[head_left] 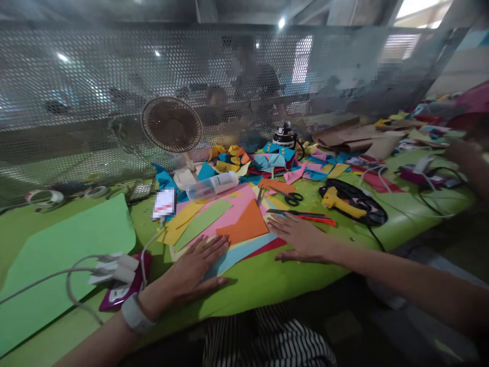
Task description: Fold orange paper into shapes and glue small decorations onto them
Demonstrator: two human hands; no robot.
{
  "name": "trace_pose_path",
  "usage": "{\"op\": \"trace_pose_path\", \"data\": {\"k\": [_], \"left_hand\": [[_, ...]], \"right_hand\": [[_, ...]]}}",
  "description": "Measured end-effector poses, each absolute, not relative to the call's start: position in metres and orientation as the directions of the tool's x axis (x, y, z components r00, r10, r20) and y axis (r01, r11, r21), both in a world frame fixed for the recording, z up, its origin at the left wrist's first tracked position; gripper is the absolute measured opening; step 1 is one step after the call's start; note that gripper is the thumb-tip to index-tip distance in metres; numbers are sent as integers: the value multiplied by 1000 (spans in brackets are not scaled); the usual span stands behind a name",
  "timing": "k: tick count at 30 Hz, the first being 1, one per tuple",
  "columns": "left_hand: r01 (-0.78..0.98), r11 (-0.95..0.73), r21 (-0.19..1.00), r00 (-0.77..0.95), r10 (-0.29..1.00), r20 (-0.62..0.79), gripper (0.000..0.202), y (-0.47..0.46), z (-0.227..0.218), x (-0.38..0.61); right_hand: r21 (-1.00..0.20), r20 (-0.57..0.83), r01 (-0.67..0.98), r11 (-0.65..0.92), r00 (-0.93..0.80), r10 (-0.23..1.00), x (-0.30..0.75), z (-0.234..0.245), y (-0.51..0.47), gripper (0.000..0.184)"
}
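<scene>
My left hand (202,262) lies flat, fingers stretched out, on the near left of a pile of coloured paper sheets. My right hand (298,237) rests with its fingers spread at the pile's right edge. Between the two sits an orange sheet (246,224) on top of pink paper (217,219), with a light blue sheet (240,253) and a red sheet (263,250) below. A green strip (204,223) and yellow pieces (179,224) lie left. Just beyond my right hand are a utility knife (305,216) and black-handled scissors (292,198).
A yellow glue gun (340,203) lies on a black tray (369,209) at right. Behind stand a fan (171,125), a plastic bottle (212,186), a black flask (284,136) and folded paper scraps. Plugs (114,270) with cables and a large green sheet (72,265) occupy the left.
</scene>
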State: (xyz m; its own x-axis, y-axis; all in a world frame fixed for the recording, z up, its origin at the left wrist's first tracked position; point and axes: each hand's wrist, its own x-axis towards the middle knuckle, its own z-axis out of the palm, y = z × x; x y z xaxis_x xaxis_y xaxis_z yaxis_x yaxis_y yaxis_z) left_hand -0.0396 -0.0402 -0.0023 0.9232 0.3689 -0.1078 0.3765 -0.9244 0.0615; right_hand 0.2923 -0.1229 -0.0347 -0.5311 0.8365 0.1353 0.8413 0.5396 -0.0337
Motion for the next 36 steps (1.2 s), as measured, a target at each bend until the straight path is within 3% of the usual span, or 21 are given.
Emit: {"op": "trace_pose_path", "data": {"k": [3, 7, 9, 14, 20, 24, 28, 33, 36], "left_hand": [[378, -922, 80, 922, 367, -122, 69, -40, 4, -37], [410, -910, 61, 912, 408, -36, 74, -42, 16, -18], [403, -914, 37, 915, 403, -2, 75, -41, 17, -4], [370, -929, -9, 929, 370, 4, 75, -34, 0, 26], [351, -936, -16, 933, 348, 90, 79, -33, -15, 30], [347, -938, -2, 930, 344, 129, 81, -32, -18, 28], [344, -939, 5, 931, 342, 126, 82, -32, -18, 27], [355, -935, 19, 931, 355, 89, 83, -33, -15, 26], [352, -935, 36, 932, 354, 78, 83, -34, -13, 26]], "right_hand": [[-2, 254, 868, 496, -479, 840, 312, -30, -126, 70], [-31, 397, 972, 233, -201, 895, 343, -32, -123, 54], [-56, 365, 986, 154, -123, 923, 355, -39, -119, 49], [-159, 276, 978, 133, -86, 957, 362, -49, -108, 25], [-188, 264, 981, 45, 6, 965, 359, -40, -110, 31], [-196, 167, 980, 28, 6, 986, 368, -35, -111, 30], [-285, 95, 959, 2, 26, 995, 375, -32, -108, 30], [-423, 141, 904, -63, 134, 981, 366, -29, -107, 31], [-466, 201, 885, -4, 110, 973, 358, -28, -105, 30]]}}
